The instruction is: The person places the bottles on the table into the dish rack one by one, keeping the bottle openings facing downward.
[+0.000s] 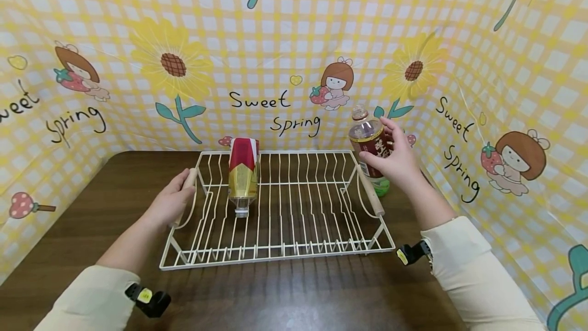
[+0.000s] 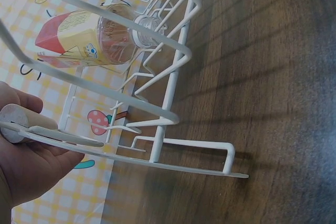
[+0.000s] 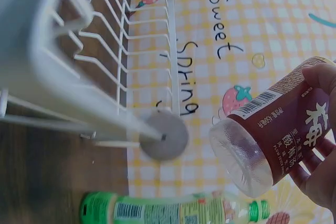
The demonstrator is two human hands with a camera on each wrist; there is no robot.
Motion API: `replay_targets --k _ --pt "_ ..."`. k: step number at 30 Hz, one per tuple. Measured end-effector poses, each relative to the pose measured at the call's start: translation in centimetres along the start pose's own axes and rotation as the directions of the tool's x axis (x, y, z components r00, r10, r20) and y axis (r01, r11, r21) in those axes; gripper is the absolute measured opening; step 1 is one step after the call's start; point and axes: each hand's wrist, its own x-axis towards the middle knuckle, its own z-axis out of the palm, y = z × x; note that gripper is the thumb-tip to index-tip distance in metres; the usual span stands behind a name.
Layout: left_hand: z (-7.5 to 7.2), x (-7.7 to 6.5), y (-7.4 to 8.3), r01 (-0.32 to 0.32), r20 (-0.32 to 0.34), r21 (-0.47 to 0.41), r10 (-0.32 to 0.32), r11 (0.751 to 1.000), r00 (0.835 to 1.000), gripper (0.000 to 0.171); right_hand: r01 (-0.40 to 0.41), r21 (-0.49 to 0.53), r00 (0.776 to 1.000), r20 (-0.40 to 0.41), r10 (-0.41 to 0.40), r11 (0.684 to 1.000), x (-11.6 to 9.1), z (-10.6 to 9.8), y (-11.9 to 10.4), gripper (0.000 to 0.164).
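My left hand (image 1: 172,199) grips the wooden handle (image 2: 25,121) at the left end of a white wire dish rack (image 1: 275,259). My right hand (image 1: 400,161) holds a clear plastic bottle with a dark red label (image 3: 286,127) near the rack's right handle (image 1: 371,190). In the head view this bottle is roughly upright, its neck without a cap and its body see-through. A bottle with a red and yellow wrapper (image 1: 243,170) lies in the left part of the rack, neck towards me. Behind the right handle, a green bottle (image 3: 173,211) is partly hidden in the head view.
The rack stands on a dark brown wooden table (image 1: 285,295). A yellow checked cloth (image 1: 285,29) with flowers and cartoon figures rises behind the table and along its sides. Wire dividers (image 1: 294,208) run from front to back across the rack.
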Motion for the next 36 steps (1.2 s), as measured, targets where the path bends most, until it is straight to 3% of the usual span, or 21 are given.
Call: replay_targets --k 4,13,19,21,25,29,33,36 --pt "0.0 0.1 0.0 -0.005 -0.004 0.011 0.005 1.0 1.0 0.066 0.041 0.008 0.999 0.028 -0.041 0.999 0.4 1.0 -0.4 0.086" --pt "0.0 -0.3 0.5 0.002 0.0 0.037 -0.002 0.999 1.0 0.074 0.052 -0.01 0.99 0.129 -0.05 0.999 0.6 3.4 -1.4 0.087" --pt "-0.2 -0.4 1.9 -0.03 -0.011 0.064 0.031 0.997 0.999 0.084 0.072 -0.017 0.982 0.178 -0.068 0.997 0.1 4.9 -2.1 0.087" --pt "0.0 -0.6 2.8 -0.035 -0.011 0.038 0.036 0.999 0.999 0.085 0.083 -0.019 0.977 0.198 -0.078 0.996 -0.2 5.3 -2.3 0.087" --pt "0.9 -1.0 5.1 -0.064 0.001 -0.01 0.064 0.998 0.998 0.085 0.134 -0.041 0.963 0.241 -0.12 0.99 -0.9 6.3 -2.8 0.086" --pt "2.4 -1.4 7.3 -0.138 0.016 0.035 0.137 0.99 0.99 0.083 0.151 -0.075 0.949 0.289 -0.124 0.986 -1.3 7.4 -3.0 0.085" --pt "4.1 -1.3 8.7 -0.213 0.067 0.0 0.212 0.977 0.975 0.083 0.172 -0.087 0.935 0.327 -0.135 0.981 -1.7 8.4 -3.1 0.085" --pt "5.5 -1.3 9.5 -0.224 0.103 -0.03 0.226 0.974 0.969 0.083 0.218 -0.095 0.919 0.355 -0.171 0.971 -2.0 9.1 -3.2 0.084"
